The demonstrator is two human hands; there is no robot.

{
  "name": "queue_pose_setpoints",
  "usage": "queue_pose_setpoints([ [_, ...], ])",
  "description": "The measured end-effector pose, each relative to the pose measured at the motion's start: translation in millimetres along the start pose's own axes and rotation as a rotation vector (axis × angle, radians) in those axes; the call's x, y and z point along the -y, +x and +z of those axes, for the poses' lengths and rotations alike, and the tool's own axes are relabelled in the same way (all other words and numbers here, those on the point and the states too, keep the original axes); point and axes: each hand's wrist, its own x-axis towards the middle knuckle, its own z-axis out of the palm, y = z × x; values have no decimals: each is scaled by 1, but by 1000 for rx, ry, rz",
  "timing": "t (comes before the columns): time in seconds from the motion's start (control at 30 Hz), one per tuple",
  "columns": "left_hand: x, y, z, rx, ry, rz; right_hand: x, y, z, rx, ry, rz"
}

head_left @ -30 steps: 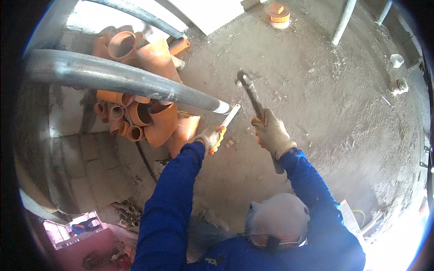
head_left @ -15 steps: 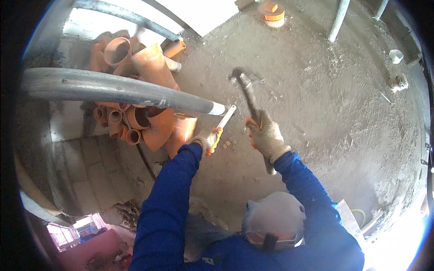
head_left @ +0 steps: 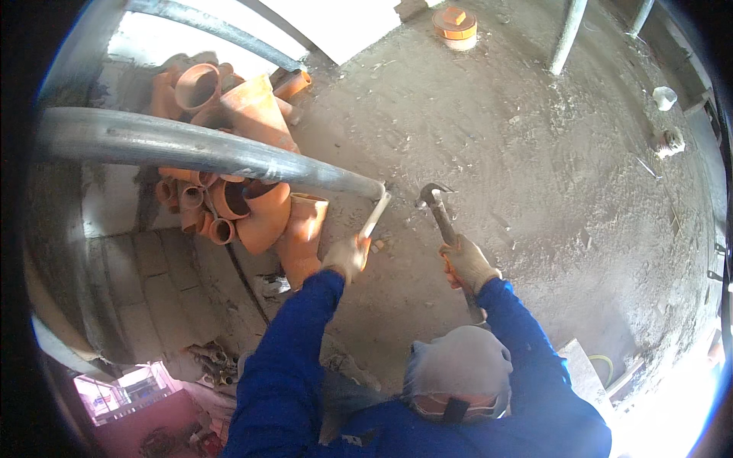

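My left hand [head_left: 348,258], in a pale glove with an orange palm, is closed around a narrow whitish bar [head_left: 375,215]. The bar's far end meets or overlaps the end of a grey metal pipe [head_left: 221,150] in the picture; I cannot tell whether they touch. To the right, my gloved right hand [head_left: 467,263] grips a claw hammer [head_left: 441,217] by its handle. The hammer's head points away from me, to the right of the bar and apart from it. The bar's lower end is hidden in my left glove.
Orange plastic pipes and fittings [head_left: 256,111] are heaped at the left, behind and under the grey pipe. A round orange-capped fitting [head_left: 456,29] stands on the rough concrete floor [head_left: 557,198] at the far side. Metal posts [head_left: 568,38] rise at the far right.
The hammer and my right hand have moved to the right and nearer to me. My left hand with the bar has shifted slightly left and nearer.
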Motion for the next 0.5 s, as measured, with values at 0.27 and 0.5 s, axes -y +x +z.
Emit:
queue_pose_setpoints([
  [0.27, -3, -24, 30, 51, -749, -348, 6, -21, -8, -36, -60, 30],
  [0.5, 9, 36, 53, 548, -1548, -525, 30, -31, 15, -19, -64, -108],
])
